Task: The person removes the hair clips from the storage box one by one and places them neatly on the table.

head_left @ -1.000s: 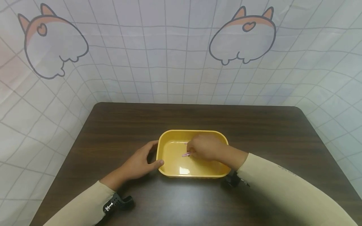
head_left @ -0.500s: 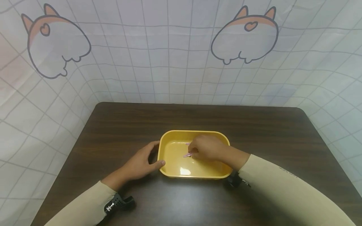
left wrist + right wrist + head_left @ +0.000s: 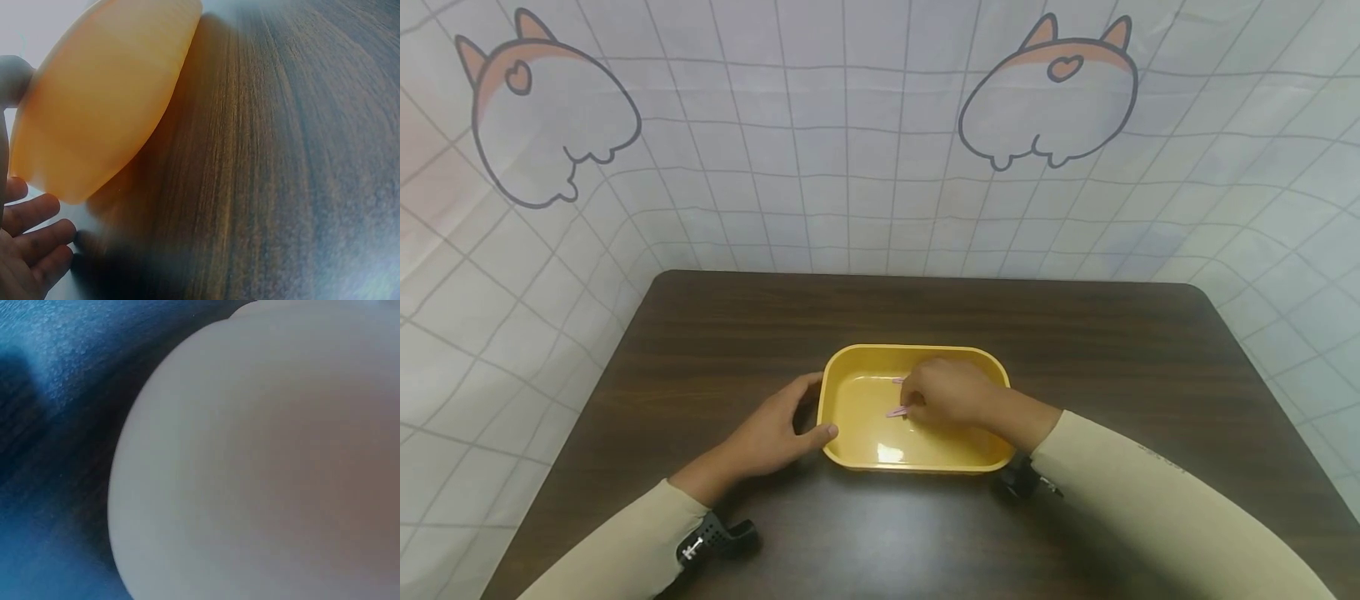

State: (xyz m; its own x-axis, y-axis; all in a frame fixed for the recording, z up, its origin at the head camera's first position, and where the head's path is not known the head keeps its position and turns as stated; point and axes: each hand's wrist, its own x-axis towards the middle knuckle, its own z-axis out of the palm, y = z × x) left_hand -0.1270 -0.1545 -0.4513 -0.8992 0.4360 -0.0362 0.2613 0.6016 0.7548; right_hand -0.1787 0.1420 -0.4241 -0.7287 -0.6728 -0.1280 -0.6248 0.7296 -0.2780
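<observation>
A yellow plastic tray (image 3: pixel 857 433) with rounded corners stands on the brown table. At its left end my left hand (image 3: pixel 767 429) grips the rim, thumb over the edge and fingers outside. In the left wrist view those fingers (image 3: pixel 47 234) are spread below the orange-looking tray wall (image 3: pixel 106 94). My right hand (image 3: pixel 947 392) reaches inside the tray with curled fingers. It pinches a thin pink piece (image 3: pixel 896 412), which pokes out at the fingertips. Behind it a second small pink bit (image 3: pixel 897 381) shows; whether the two join is hidden by the hand.
The dark wood-grain table (image 3: pixel 737 317) extends around the tray. A white grid-patterned cloth (image 3: pixel 820 167) with cartoon animal prints rises behind and at both sides. Black wrist straps (image 3: pixel 715 537) sit over the pale sleeves. A pale rounded surface (image 3: pixel 250 456) fills most of the right wrist view.
The whole scene shifted slightly right between the first and second frames. Otherwise both hands, the tray and the pink pieces stay almost in place.
</observation>
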